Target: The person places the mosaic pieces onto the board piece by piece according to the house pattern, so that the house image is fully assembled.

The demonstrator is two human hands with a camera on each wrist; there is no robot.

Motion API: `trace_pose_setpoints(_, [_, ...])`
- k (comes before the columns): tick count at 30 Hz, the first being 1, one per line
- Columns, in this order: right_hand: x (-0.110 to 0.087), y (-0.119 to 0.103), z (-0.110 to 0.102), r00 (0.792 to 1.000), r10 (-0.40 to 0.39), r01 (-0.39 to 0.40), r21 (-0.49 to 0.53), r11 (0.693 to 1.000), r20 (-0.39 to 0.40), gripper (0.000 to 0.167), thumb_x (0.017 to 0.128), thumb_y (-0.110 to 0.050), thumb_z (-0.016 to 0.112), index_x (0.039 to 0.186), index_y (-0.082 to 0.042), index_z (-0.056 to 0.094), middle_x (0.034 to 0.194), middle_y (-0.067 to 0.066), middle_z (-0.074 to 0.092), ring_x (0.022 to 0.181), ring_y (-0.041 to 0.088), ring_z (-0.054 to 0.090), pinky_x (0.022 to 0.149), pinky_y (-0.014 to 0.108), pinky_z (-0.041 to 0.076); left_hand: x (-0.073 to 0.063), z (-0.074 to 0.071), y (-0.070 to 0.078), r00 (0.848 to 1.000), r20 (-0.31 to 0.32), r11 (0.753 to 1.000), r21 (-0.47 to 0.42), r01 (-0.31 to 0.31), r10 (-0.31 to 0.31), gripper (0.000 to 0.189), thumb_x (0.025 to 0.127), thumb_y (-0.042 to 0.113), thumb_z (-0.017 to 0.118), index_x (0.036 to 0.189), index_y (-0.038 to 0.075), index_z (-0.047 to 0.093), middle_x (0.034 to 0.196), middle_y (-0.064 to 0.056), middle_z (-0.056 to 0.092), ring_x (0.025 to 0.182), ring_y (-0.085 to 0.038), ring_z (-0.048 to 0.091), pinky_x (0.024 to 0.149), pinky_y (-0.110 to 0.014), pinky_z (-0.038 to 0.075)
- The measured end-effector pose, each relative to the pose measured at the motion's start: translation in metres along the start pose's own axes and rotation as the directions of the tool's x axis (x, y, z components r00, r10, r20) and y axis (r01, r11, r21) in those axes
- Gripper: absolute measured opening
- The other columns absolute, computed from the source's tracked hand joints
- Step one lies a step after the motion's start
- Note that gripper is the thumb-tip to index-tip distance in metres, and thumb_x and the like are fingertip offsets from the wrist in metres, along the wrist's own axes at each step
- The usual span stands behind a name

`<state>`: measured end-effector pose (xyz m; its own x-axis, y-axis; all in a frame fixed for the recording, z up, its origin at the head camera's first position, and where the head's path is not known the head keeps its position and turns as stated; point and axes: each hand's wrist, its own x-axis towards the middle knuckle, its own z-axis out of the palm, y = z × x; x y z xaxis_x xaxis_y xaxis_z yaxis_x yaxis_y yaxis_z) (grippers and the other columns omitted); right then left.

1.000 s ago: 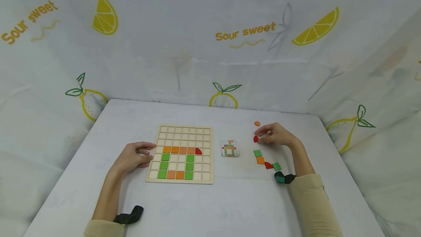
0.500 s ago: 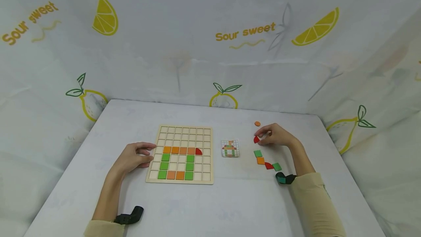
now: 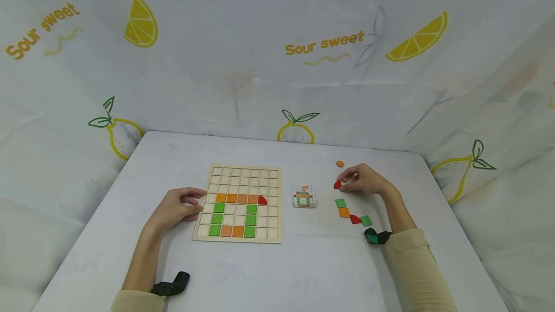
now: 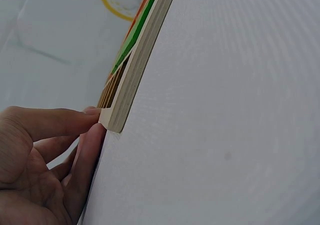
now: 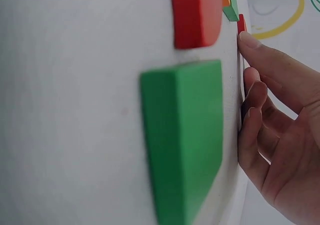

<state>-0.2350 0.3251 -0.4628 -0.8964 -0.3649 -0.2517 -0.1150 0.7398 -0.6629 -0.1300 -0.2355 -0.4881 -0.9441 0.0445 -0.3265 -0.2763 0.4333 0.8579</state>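
A wooden grid board [image 3: 236,241] lies flat on the table, with orange and green squares and a red quarter-circle tile [image 3: 262,200] in its cells. My left hand [image 3: 175,208] rests at the board's left edge, fingertips and thumb touching the rim; the left wrist view shows this contact at a corner [image 4: 114,120]. To the right of the board, my right hand [image 3: 364,179] pinches another red quarter-circle tile [image 3: 336,185] at table level. In the right wrist view, the thumb [image 5: 252,42] meets this tile, which is mostly hidden.
A small pattern card [image 3: 304,196] lies right of the board. An orange round tile [image 3: 340,163] sits beyond my right hand. Nearer lie a green square [image 3: 340,203], an orange square [image 3: 344,212], a red quarter-circle [image 3: 355,219] and another green square [image 3: 366,220].
Both hands keep their places, the left at the board's edge and the right at the red quarter-circle tile. The whole head view has shifted very slightly.
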Motion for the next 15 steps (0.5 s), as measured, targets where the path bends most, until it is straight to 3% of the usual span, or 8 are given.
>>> trace_pose_setpoints(15, [-0.0064, -0.0033, -0.0037, 0.999, -0.043, 0.043, 0.020, 0.999, -0.008, 0.030, 0.092, -0.020, 0.087, 0.113, 0.000, 0.079, 0.102, 0.013, 0.075, 0.084, 0.016, 0.057, 0.068, 0.020, 0.045, 0.0004, -0.0002, -0.0005, 1.000, 0.000, 1.000, 0.002, -0.004, 0.004, 0.048, 0.094, 0.001, 0.077, 0.141, 0.001, 0.068, 0.114, -0.016, 0.066, 0.091, -0.019, 0.069, 0.074, -0.026, 0.067])
